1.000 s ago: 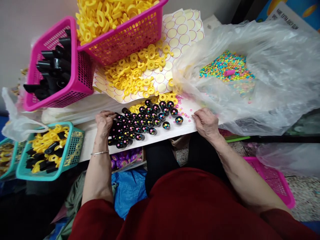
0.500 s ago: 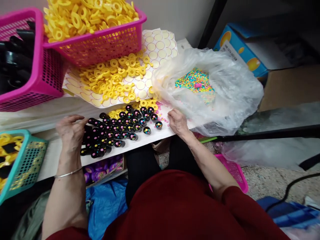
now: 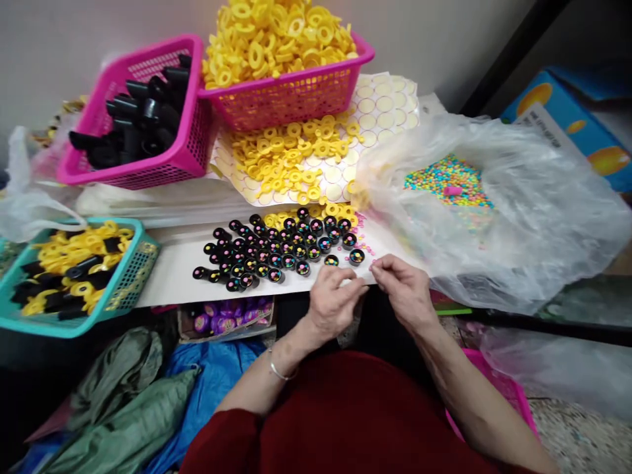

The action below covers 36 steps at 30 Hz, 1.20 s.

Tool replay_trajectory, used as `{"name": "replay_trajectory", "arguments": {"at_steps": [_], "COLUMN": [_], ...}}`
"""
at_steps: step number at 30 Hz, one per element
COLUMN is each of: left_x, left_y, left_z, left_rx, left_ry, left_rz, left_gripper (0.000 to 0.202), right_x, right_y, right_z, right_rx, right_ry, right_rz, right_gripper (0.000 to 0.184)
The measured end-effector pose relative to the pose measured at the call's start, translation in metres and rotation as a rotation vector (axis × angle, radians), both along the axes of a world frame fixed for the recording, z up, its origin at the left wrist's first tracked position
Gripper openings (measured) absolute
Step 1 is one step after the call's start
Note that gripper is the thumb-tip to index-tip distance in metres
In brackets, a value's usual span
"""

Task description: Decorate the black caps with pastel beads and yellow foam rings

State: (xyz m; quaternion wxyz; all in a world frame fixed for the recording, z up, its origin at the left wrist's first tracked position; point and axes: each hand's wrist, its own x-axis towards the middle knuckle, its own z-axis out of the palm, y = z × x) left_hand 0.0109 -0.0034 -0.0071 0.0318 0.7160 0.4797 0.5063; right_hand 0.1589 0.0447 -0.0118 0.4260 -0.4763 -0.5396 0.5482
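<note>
Several small black cups (image 3: 251, 253) stand in a tight group on the white work surface, with tiny coloured beads inside them. My left hand (image 3: 333, 299) is at the front edge, just before the nearest cups, fingers curled and thumb drawn toward the index finger; what it pinches, if anything, is too small to see. Close to its right, my right hand (image 3: 405, 289) has thumb and index finger pressed together at the edge, beside loose pink beads (image 3: 368, 249). A pinkish speck shows at those fingertips, too small to name.
Behind are yellow ring pieces (image 3: 291, 155) on a sheet of round stickers (image 3: 388, 105), a pink basket of yellow rings (image 3: 296, 99) and another of black tubes (image 3: 195, 141). A clear plastic bag (image 3: 533, 230) with coloured beads lies right; a teal basket (image 3: 143, 263) stands left.
My left hand has left the left end of the black cups and come right, beside my right hand. The right hand is now pinched at the front edge. The view has shifted left.
</note>
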Motion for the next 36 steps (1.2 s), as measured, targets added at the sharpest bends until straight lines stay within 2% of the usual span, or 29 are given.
{"name": "replay_trajectory", "arguments": {"at_steps": [4, 8, 12, 15, 18, 22, 24, 26, 29, 31, 33, 36], "left_x": [0.013, 0.003, -0.012, -0.020, -0.023, -0.034, -0.052, -0.083, -0.143, -0.180, -0.207, -0.225], "left_y": [-0.010, -0.015, -0.015, -0.016, -0.017, -0.017, -0.012, 0.000, 0.028, 0.050, 0.069, 0.089], "left_z": [-0.016, -0.018, -0.017, -0.016, -0.012, 0.001, 0.010, 0.018, 0.027, 0.028, 0.026, 0.018], "left_rx": [0.013, 0.028, -0.003, -0.040, -0.083, -0.115, -0.118, -0.113, -0.184, -0.279, -0.387, -0.487], "left_ry": [-0.053, -0.061, -0.023, -0.030, -0.047, 0.042, 0.085, 0.099, 0.087, 0.085, 0.086, 0.084], "left_rz": [-0.079, -0.106, -0.183, -0.216, -0.197, -0.150, -0.103, 0.004, 0.328, 0.478, 0.519, 0.530], "left_gripper": [0.026, 0.033, 0.031, 0.028, 0.024, 0.019, 0.016, 0.013, 0.005, 0.008, 0.008, 0.008], "right_x": [-0.010, -0.017, -0.020, -0.021, -0.021, -0.023, -0.024, -0.023, -0.016, -0.009, 0.000, 0.011], "right_y": [-0.036, -0.041, -0.044, -0.048, -0.050, -0.049, -0.047, -0.044, -0.038, -0.035, -0.035, -0.040], "right_z": [0.013, 0.009, 0.004, 0.003, 0.007, 0.016, 0.017, 0.015, 0.005, -0.004, -0.015, -0.029], "right_rx": [-0.436, -0.641, -0.720, -0.724, -0.708, -0.693, -0.675, -0.635, -0.568, -0.555, -0.568, -0.596], "right_ry": [0.435, 0.609, 0.662, 0.678, 0.691, 0.667, 0.619, 0.560, 0.490, 0.459, 0.439, 0.423], "right_rz": [-0.042, 0.001, 0.038, 0.075, 0.130, 0.199, 0.192, 0.132, 0.007, -0.058, -0.100, -0.146], "right_gripper": [0.017, 0.018, 0.011, 0.007, 0.010, 0.015, 0.016, 0.015, 0.016, 0.017, 0.018, 0.019]}}
